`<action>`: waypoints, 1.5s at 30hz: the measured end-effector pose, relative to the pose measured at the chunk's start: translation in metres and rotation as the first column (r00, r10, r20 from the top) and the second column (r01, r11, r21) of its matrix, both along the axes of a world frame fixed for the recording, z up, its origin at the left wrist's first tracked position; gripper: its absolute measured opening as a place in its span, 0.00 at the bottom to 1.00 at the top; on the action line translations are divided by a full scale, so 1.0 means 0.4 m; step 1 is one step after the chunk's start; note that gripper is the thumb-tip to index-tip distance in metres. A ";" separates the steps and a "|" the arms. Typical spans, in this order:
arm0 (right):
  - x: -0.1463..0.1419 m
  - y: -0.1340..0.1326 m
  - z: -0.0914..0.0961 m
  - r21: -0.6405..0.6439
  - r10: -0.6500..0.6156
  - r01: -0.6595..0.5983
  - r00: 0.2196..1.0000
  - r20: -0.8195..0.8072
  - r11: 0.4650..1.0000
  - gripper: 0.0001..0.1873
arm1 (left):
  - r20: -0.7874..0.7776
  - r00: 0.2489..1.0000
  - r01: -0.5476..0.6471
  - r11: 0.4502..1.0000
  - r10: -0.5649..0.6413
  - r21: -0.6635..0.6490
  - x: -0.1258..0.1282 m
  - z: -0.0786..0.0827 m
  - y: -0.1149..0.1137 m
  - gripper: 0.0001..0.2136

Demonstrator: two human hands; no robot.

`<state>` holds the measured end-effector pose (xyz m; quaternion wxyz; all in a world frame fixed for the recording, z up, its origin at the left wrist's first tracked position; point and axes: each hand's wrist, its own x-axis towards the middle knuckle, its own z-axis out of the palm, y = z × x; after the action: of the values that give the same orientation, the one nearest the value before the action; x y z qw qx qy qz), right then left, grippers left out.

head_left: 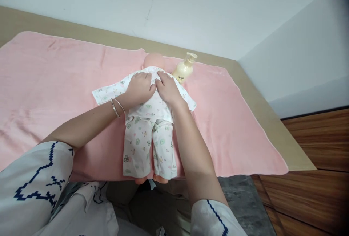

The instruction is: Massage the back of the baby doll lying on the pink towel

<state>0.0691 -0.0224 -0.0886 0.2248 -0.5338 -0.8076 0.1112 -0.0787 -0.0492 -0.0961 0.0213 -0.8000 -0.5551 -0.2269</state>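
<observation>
A baby doll [154,61] lies stretched out, its smooth round head at the far end and its feet at the near edge. It wears a white printed long-sleeved top [152,107] and matching trousers [139,149]. My left hand [139,88], with two thin bangles at the wrist, rests on the upper left of the top. Beside it, my right hand [168,89] lies on the upper right of the top, fingers pointing toward the doll's head. Both hands are open and press on the cloth, thumbs near each other. The doll's face is not visible.
A cream pump bottle [183,69] stands just right of the doll's head. Under everything spreads a pink blanket [223,127] over a tan table [261,109]. A white wall [89,3] rises behind, and wood-grain panels [313,188] are at the right.
</observation>
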 end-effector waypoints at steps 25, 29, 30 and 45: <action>0.013 0.028 -0.022 -0.004 0.019 -0.019 1.000 -0.003 1.000 0.29 | 0.105 0.994 0.015 0.996 -0.006 -0.086 -0.008 0.022 0.036 0.14; 0.013 0.023 -0.017 0.008 0.010 -0.010 1.000 0.002 1.000 0.28 | 0.077 0.997 0.010 0.999 -0.007 -0.045 0.007 0.013 0.017 0.18; 0.013 0.021 -0.015 0.013 0.009 -0.009 1.000 0.007 1.000 0.27 | 0.068 0.998 0.007 1.000 -0.006 -0.021 0.012 0.008 0.011 0.19; 0.000 -0.019 0.020 0.103 -0.031 0.021 0.995 0.099 0.994 0.19 | 0.137 0.990 0.044 0.998 -0.037 -0.047 -0.013 -0.007 0.048 0.21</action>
<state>0.0691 -0.0302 -0.0808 0.2122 -0.5369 -0.8155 0.0400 -0.0838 -0.0302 -0.0989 -0.0412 -0.7939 -0.5445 -0.2676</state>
